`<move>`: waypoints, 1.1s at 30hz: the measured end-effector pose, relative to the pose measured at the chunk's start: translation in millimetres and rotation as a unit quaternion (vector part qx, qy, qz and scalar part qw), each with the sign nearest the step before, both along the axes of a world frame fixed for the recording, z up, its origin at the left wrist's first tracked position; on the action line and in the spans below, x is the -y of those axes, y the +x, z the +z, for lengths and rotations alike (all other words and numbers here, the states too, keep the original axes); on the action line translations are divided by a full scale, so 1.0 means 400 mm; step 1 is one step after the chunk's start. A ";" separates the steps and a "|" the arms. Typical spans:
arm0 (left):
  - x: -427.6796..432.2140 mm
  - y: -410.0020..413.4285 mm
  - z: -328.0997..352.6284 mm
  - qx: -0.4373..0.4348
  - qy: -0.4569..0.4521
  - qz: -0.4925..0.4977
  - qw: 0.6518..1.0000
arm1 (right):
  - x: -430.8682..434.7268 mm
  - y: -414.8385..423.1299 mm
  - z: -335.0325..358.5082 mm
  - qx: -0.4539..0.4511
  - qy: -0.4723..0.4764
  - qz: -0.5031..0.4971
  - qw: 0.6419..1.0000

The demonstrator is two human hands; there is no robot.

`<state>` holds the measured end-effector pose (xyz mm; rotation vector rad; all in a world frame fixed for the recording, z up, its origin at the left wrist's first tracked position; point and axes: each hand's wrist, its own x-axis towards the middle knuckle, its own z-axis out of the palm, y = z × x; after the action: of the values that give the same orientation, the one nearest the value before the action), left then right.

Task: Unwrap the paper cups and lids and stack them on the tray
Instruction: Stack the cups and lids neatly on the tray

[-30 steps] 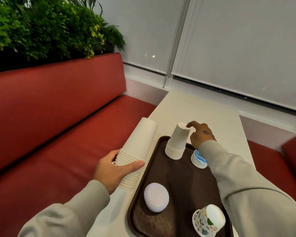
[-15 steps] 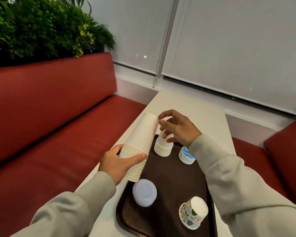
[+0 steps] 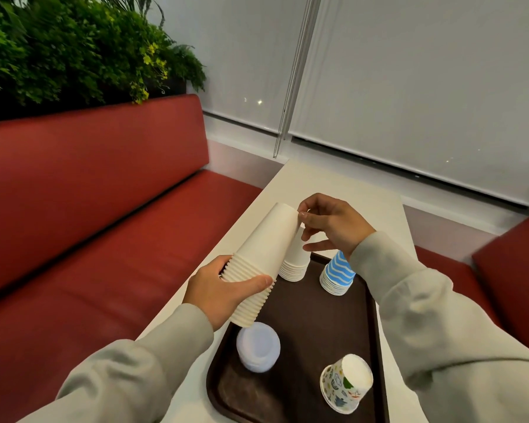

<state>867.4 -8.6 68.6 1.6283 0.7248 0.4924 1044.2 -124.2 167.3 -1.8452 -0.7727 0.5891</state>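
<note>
My left hand (image 3: 219, 296) grips a tall stack of white paper cups (image 3: 263, 254) by its rims, tilted bottom-up over the left edge of the dark brown tray (image 3: 312, 319). My right hand (image 3: 333, 224) pinches the top cup's bottom edge with fingers curled. On the tray stand a short white cup stack (image 3: 295, 262), partly hidden behind the held stack, a blue-striped cup stack (image 3: 338, 274), a stack of white lids (image 3: 258, 346) and a patterned cup stack (image 3: 347, 383).
The tray lies on a narrow white table (image 3: 342, 184) that ends at a window with grey blinds (image 3: 409, 87). A red bench (image 3: 89, 209) runs along the left under green plants (image 3: 58, 47); another red seat (image 3: 510, 270) is at right.
My right hand left the short white cup stack on the tray and came across to the top of the tall stack held in my left hand. The left hand kept its grip.
</note>
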 end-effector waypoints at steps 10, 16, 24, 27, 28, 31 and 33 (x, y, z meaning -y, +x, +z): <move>-0.021 0.000 0.004 -0.017 -0.020 -0.016 1.000 | -0.021 0.007 -0.001 -0.010 -0.013 -0.007 1.000; -0.025 -0.004 -0.005 -0.038 -0.015 -0.023 0.999 | -0.031 0.006 -0.010 -0.003 -0.039 -0.015 0.999; -0.061 -0.053 -0.061 -0.099 0.044 0.051 0.993 | 0.020 0.115 0.035 -0.017 0.037 -0.147 0.988; -0.080 -0.066 -0.074 -0.086 0.018 0.070 0.994 | 0.035 0.167 0.035 0.108 0.033 -0.223 0.968; -0.084 -0.067 -0.077 -0.080 0.011 0.073 0.994 | 0.035 0.179 0.033 0.158 0.025 -0.247 0.956; -0.094 -0.069 -0.088 -0.072 -0.004 0.079 0.994 | 0.021 0.201 0.012 0.256 -0.009 -0.260 0.931; -0.095 -0.072 -0.091 -0.068 -0.013 0.078 0.995 | 0.003 0.201 -0.017 0.294 -0.055 -0.248 0.922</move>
<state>838.6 29.5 32.0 1.6003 0.9613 0.4851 1124.7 -125.5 160.4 -2.2464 -0.6107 -0.2714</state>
